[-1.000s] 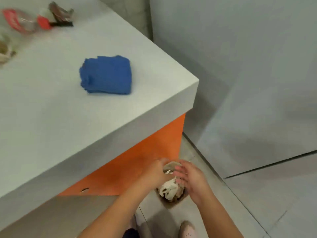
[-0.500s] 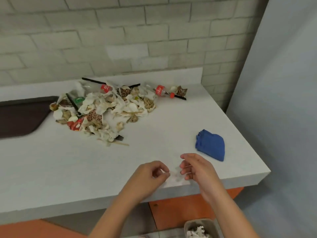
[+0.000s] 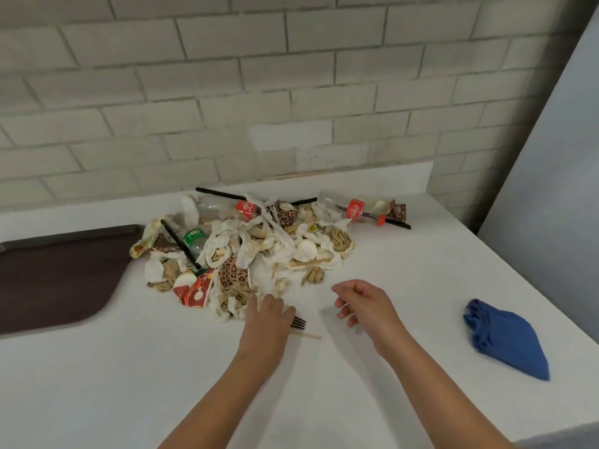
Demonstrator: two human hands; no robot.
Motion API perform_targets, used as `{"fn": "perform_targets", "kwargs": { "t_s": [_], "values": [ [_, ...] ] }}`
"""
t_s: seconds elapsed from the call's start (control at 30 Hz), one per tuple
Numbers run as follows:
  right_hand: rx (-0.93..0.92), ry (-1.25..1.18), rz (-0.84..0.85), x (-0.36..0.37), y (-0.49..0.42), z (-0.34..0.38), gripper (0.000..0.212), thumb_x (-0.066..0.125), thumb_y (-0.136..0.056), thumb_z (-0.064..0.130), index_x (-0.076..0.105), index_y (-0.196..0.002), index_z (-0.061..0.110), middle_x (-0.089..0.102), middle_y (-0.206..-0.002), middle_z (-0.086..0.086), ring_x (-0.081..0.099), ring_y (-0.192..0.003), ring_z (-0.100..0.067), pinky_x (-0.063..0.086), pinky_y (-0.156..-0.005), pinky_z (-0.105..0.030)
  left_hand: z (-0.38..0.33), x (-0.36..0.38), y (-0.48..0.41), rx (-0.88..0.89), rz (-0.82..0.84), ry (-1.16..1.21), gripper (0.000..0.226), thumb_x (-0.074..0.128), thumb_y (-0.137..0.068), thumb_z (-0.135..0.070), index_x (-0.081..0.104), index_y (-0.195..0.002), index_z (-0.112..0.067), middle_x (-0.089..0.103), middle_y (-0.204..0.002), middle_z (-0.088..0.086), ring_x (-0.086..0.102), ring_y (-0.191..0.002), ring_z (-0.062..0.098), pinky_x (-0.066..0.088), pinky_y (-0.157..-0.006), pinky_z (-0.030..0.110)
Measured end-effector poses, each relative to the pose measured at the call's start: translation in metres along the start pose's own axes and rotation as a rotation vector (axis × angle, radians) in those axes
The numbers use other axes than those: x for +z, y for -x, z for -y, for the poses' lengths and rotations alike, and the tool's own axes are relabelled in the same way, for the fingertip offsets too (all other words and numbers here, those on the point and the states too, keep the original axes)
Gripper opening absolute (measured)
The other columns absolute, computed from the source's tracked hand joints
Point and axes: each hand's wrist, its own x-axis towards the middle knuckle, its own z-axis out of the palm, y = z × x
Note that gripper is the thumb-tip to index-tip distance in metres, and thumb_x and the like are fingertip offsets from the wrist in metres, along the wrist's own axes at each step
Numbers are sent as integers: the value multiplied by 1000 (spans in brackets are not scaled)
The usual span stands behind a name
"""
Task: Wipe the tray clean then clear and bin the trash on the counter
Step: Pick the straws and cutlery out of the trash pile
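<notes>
Left hand [image 3: 267,319] at trash pile [image 3: 259,251] edge, grip slack and flat, empty; right hand [image 3: 364,306] grip loosely curled, empty. Left bottle [image 3: 227,206], right bottle [image 3: 343,207]: red Coca-Cola labels.

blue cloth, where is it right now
In the head view the blue cloth lies at the right of the counter near its edge, right of the right hand and apart from the trash pile.

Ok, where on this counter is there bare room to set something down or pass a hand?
Bare: the wide near strip of counter between its front edge and the trash pile; the stretch between the right hand and the blue cloth; the far right corner behind the cloth. Crowded: the pile runs from the tray to the wall.
</notes>
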Motion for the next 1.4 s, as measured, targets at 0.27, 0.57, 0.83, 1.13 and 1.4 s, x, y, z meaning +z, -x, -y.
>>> {"fn": "perform_targets", "kwargs": {
  "t_s": [0.27, 0.57, 0.83, 1.13, 1.4],
  "values": [
    [-326, 584, -92, 25, -67, 8, 14, 61, -89, 29, 72, -97, 28, 65, -86, 10, 59, -76, -8, 45, -67, -23, 27, 2, -20, 83, -116, 53, 24, 85, -49, -13, 69, -60, -27, 57, -56, -11, 60, -66, 14, 44, -95, 55],
    [-595, 1222, 102, 43, -135, 7, 27, 52, -95, 25, 68, -116, 30, 59, -105, -3, 49, -106, -24, 36, -91, -31, 45, -47, -26, -274, -481, 972, 14, 52, -94, -21, 66, -100, -24, 65, -82, -15, 58, -76, 4, 47, -71, 20],
    [-864, 734, 28, 30, -113, 28, 10, 67, -87, 22, 74, -94, 19, 72, -92, 6, 64, -89, -14, 46, -86, -28, 48, -36, -85, -476, 7, 622, 20, 58, -86, -25, 61, -104, -15, 58, -79, -4, 57, -73, 17, 38, -55, 24],
    [-421, 1086, 441, 34, -74, -14, 44, 61, -87, 43, 57, -127, 26, 52, -133, -1, 54, -114, -20, 39, -90, -23, 47, -33, -123, -545, 98, 381, 18, 57, -89, -24, 63, -104, -15, 66, -97, 3, 63, -91, 23, 45, -67, 30],
    [-328, 1212, 566, 44, -89, -1, 32, 66, -85, 35, 66, -106, 11, 46, -96, 3, 45, -88, -14, 31, -59, -20, 82, -94, -101, -324, 388, 180, 29, 52, -92, -23, 51, -120, -17, 60, -111, 1, 58, -98, 20, 45, -74, 28]
  ]
}}
